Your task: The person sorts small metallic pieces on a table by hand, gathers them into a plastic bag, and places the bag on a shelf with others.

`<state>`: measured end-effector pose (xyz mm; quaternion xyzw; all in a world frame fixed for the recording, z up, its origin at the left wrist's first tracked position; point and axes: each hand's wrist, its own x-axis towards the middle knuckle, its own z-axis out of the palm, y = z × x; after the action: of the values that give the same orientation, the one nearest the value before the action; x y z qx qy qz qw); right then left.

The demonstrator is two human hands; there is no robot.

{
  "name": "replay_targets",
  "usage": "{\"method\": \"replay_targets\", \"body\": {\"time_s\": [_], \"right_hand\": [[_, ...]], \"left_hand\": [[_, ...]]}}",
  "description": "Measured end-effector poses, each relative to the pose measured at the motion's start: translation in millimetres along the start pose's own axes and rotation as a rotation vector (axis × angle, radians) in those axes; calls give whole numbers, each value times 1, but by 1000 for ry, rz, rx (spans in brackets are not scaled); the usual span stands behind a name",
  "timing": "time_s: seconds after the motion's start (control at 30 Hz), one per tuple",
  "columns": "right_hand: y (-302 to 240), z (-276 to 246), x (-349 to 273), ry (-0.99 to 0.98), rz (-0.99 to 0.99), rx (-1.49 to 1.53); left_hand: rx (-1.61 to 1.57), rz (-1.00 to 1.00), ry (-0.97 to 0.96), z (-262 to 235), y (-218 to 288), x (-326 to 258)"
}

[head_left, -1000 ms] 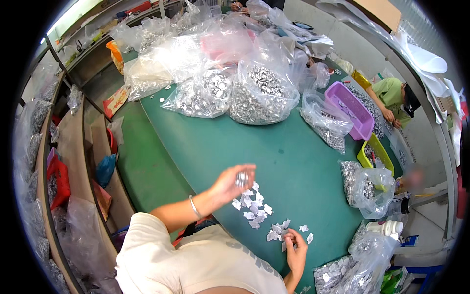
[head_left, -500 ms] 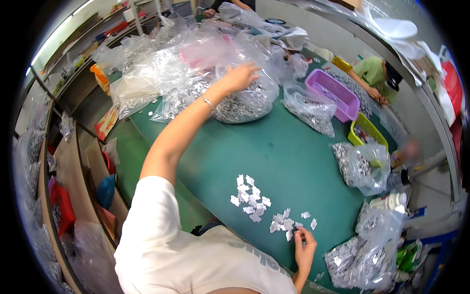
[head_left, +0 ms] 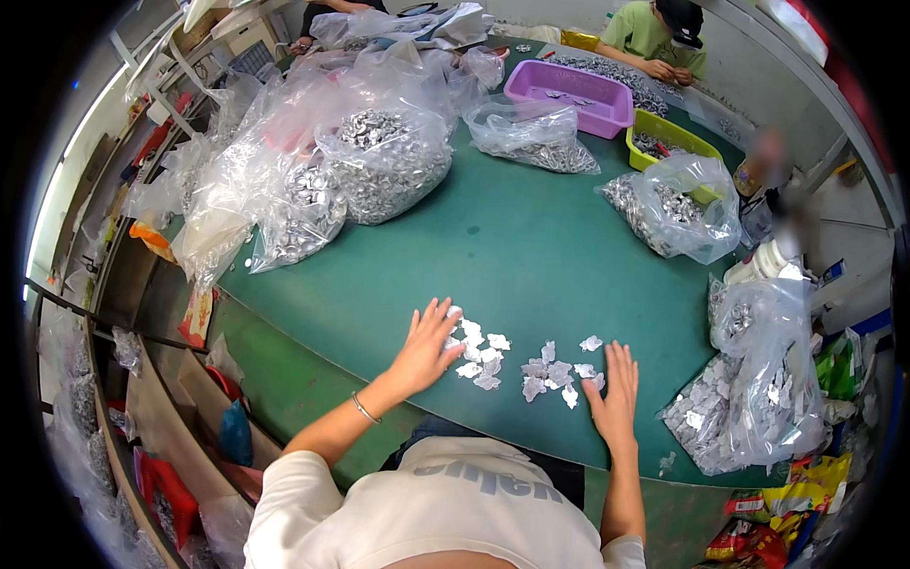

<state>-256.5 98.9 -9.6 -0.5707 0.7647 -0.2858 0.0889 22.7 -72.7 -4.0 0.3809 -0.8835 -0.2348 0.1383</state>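
Two loose piles of small, flat, silvery irregular-shaped pieces lie on the green table near its front edge. My left hand (head_left: 427, 349) rests flat with fingers spread at the left pile (head_left: 488, 357), partly covering some pieces. On the other side, my right hand (head_left: 618, 391) lies open beside the right pile (head_left: 547, 372), its thumb close to a few pieces; whether it touches one I cannot tell. The left pile's pieces look brighter than most of the greyer ones on the right.
Large clear bags (head_left: 393, 171) of shiny metal parts crowd the back left. A purple basket (head_left: 607, 121), a lime basket (head_left: 675, 126) and a bag of parts (head_left: 678, 211) stand at the back right. Another bag (head_left: 749, 408) sits right of my hand. Someone in green (head_left: 635, 28) works across the table.
My left hand has come back from the large bag of parts to the left pile. My right hand has gone from bent, pinching fingers to lying open. The view has shifted.
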Motion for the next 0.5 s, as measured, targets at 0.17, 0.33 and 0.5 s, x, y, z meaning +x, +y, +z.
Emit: {"method": "replay_targets", "body": {"time_s": [0.17,0.33,0.5], "right_hand": [[-16,-2,3,-119,-69,199],[-12,-11,10,-21,-63,200],[-9,-13,27,3,-9,235]], "left_hand": [[-93,56,-1,6,3,3],[273,267,182,-30,-12,113],[1072,256,38,-34,-76,255]]}}
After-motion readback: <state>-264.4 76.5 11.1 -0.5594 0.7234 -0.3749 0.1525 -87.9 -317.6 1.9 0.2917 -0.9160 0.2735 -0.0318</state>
